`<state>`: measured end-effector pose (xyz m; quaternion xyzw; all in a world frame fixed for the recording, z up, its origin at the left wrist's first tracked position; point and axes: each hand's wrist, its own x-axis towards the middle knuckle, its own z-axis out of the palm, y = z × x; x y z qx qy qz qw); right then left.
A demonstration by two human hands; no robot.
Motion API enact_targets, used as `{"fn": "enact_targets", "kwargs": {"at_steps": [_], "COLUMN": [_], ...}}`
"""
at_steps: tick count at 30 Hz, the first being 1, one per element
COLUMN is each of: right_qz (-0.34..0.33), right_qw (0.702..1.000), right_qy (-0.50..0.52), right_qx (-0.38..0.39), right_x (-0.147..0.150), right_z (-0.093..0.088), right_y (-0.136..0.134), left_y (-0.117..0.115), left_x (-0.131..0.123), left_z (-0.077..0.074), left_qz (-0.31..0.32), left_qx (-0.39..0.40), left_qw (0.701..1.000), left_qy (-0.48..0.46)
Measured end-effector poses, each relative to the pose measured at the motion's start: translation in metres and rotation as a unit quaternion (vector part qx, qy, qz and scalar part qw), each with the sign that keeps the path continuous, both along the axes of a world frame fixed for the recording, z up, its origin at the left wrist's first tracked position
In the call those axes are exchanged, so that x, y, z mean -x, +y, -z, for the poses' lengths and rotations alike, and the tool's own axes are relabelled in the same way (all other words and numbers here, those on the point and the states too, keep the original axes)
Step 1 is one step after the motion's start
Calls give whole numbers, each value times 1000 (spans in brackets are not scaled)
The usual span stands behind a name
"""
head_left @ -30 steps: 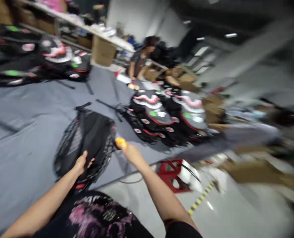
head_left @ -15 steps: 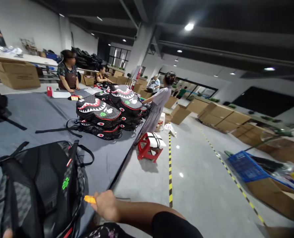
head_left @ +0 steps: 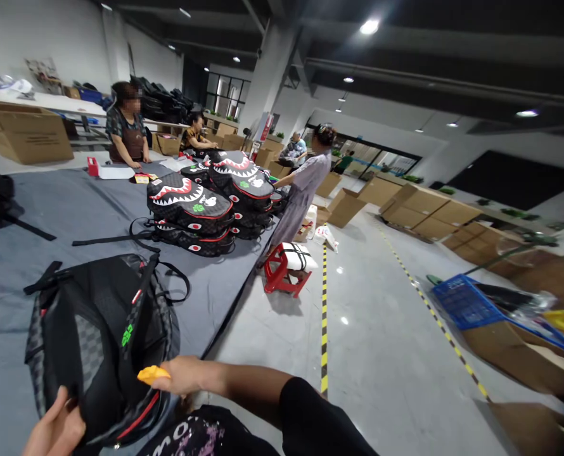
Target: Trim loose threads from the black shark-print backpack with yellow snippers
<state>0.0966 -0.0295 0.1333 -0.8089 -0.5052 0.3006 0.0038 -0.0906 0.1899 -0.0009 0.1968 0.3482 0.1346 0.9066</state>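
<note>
A black checkered backpack (head_left: 96,335) with red trim and a small green mark lies on the grey table (head_left: 73,209) right in front of me. My left hand (head_left: 56,430) grips its near bottom edge at the lower left of the view. My right hand (head_left: 182,375) hovers at the pack's right side, closed around a small orange tool (head_left: 153,374) whose tip points toward the pack.
Stacks of shark-mouth backpacks (head_left: 191,206) sit further along the table. Several other people stand or sit around it. A red stool (head_left: 282,272) stands beside the table edge. Cardboard boxes (head_left: 415,212) and a blue crate (head_left: 462,304) line the floor to the right.
My head swung up and right from the table to the room. My right hand with the orange tool came back beside the pack; my left hand kept its hold.
</note>
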Motion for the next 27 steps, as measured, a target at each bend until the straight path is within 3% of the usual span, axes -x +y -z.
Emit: {"fn": "enact_targets", "kwargs": {"at_steps": [4, 6, 11, 19, 23, 27], "right_qz": [-35, -29, 57, 29, 6, -83], "right_qw": [999, 993, 961, 962, 968, 981], "right_qy": [-24, -100, -252, -237, -213, -139], "right_qx": [-11, -49, -96, -133, -136, -111], "right_x": [0, -1, -6, 1, -16, -29], "right_z": [8, 15, 33, 62, 56, 39], "right_y": [-1, -12, -33, -2, -17, -36], "left_y": [-11, -12, -5, -1, -10, -18], "left_x": [-7, -6, -5, -10, -12, -13], "left_z": [-22, -23, -18, -23, -29, -32], "left_qz": [-5, -16, -49, -54, -81, -76], "left_qx": [27, 8, 31, 99, 59, -12], "left_qw": [1000, 1000, 997, 993, 995, 997], "left_qy": [11, 16, 45, 28, 10, 8]}}
